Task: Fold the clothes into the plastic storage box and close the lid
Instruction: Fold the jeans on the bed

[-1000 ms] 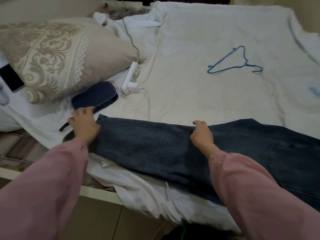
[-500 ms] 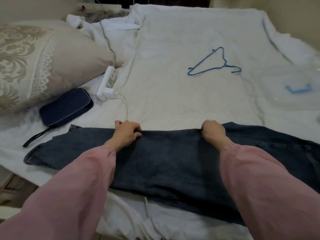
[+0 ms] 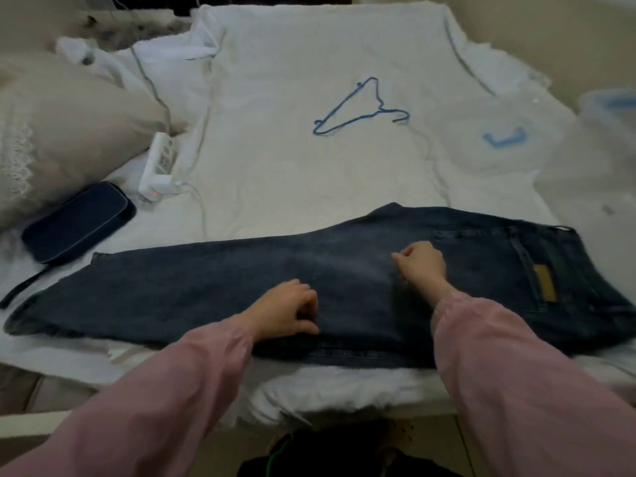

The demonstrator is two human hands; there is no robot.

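While the jeans (image 3: 206,290) lay flat across the near edge of the bed (image 3: 275,166), the left hand (image 3: 287,313) pinched the denim at mid-leg with curled fingers. The right hand (image 3: 421,266) likewise gripped the fabric, nearer the waistband.

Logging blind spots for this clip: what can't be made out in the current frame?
Head view, plastic storage box: cut by the right edge, blurred; contents unreadable.
Head view, left hand and right hand: curled fingers hide whether they pinch the jeans.
Head view, dark item below the bed: cut by the bottom edge, unidentifiable.
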